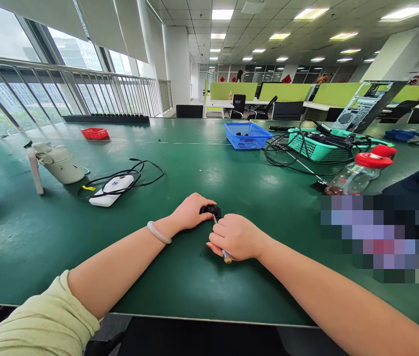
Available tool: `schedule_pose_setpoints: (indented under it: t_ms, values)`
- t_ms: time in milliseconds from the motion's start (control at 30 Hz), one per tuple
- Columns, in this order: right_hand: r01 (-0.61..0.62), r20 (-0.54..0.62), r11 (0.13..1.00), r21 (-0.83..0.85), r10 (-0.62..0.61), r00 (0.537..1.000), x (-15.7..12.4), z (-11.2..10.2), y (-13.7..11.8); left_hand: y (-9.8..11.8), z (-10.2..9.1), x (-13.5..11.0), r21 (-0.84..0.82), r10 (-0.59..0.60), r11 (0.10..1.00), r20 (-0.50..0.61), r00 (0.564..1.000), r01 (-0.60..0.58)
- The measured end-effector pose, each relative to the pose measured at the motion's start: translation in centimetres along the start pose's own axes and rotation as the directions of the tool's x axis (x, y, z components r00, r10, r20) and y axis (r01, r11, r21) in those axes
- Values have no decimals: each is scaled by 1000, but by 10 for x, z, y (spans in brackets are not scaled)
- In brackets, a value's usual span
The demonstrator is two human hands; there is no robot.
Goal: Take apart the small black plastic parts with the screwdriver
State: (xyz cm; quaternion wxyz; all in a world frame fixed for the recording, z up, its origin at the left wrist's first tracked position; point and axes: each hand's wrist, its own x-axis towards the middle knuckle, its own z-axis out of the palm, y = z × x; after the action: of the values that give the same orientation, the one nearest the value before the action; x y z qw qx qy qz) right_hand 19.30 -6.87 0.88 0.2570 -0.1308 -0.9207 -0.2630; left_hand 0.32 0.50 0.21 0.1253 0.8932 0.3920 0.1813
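Note:
My left hand (pixel 191 211) grips a small black part (pixel 212 210) against the green table, thumb on the near side and fingers on the far side. The part's exact kind is too small to tell. My right hand (pixel 237 238) is wrapped round the handle of a screwdriver (pixel 227 257), whose butt end sticks out toward me below the fist. Its thin metal shaft slants up and away, and the tip meets the black part. Most of the handle is hidden by my fingers.
Left on the green table (pixel 180 277) are a white power bank (pixel 112 190) with a black cable, a cream bottle (pixel 61 163) and a red tray (pixel 95 133). Beyond my hands are a blue basket (pixel 248 141), a green basket (pixel 316 151) of cables and a red-lidded jar (pixel 354 175).

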Motion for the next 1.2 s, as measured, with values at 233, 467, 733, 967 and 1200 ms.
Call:
schedule_pose_setpoints:
  t_ms: [233, 467, 733, 967, 1200]
  values:
    - [-11, -18, 1000, -24, 11, 1000, 0, 0, 0, -2, 1, 0, -6, -12, 1000, 10, 1000, 12]
    - [-36, -40, 999, -35, 35, 999, -2, -2, 3, -2, 1, 0, -37, -7, 999, -4, 1000, 7]
    - [-69, -66, 997, -22, 67, 996, -1, 3, 2, -1, 1, 0, -57, -11, 998, 0, 1000, 11]
    - [-75, -86, 997, 0, 75, 994, -6, 0, 8, -2, 1, 0, -68, 1, 998, 15, 1000, 0]
    - [-128, -120, 992, -24, 124, 985, -14, -2, 20, 2, -3, 0, -64, -8, 998, 11, 1000, 9]
